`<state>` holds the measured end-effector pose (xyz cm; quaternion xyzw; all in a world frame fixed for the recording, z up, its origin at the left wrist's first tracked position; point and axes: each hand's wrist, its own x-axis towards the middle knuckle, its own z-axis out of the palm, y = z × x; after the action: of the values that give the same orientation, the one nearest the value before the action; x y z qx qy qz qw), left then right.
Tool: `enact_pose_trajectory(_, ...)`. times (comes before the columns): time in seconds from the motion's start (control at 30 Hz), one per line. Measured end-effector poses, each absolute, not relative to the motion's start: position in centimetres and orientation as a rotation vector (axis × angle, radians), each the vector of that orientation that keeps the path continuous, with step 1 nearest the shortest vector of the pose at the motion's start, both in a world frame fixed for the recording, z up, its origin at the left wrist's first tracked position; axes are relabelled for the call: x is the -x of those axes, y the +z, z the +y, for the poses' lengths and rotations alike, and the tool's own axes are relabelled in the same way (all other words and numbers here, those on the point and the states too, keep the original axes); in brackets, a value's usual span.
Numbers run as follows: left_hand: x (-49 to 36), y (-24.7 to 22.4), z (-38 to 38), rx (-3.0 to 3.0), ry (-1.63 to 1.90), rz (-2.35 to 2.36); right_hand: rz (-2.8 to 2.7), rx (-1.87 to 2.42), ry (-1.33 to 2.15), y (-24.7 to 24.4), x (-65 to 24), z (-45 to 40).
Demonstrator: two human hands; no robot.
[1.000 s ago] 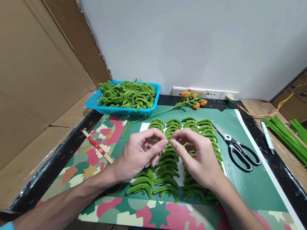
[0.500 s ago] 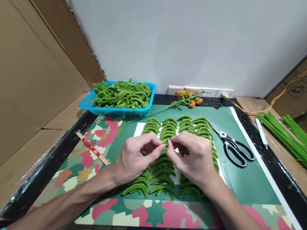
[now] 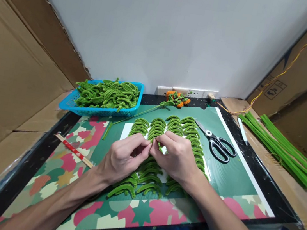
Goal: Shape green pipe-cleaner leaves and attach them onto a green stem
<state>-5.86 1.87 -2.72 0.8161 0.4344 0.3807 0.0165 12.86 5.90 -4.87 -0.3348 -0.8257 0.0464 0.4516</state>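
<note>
My left hand (image 3: 126, 157) and my right hand (image 3: 176, 154) meet fingertip to fingertip above the middle of the mat. Each is pinched closed, and whatever sits between the fingertips is too small and covered to name. Beneath them, curved green fuzzy pipe-cleaner pieces (image 3: 149, 178) lie in several columns, partly over a white sheet (image 3: 125, 130). My hands hide the central part of these columns. To the right of the columns rest scissors (image 3: 215, 142) with black and grey handles, their blades spread slightly.
A blue basket (image 3: 99, 112) heaped with green fuzzy pieces stands back left. Orange fuzzy flowers (image 3: 181, 101) on a green stem lie by the wall sockets. Wrapped chopsticks (image 3: 74, 150) are at left; a white pen (image 3: 242, 130) and long green pipe cleaners (image 3: 283, 152) at right.
The camera view has shifted, so the table's contents appear farther left. My fingertips have come closer together and now touch; both hands stay pinched over the columns.
</note>
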Motion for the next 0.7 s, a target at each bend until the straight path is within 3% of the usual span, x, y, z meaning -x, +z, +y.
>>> enact_pose_trajectory(0.3,6.23,-3.12,1.58,-2.456,1.161,1.434,-2.026,0.838,0.301,-4.28,-12.51,5.28)
enact_pose_trajectory(0.7,6.16,-3.24,1.66,-2.513,1.155,1.445,-2.068,0.853,0.015,-5.01,-12.46,5.77)
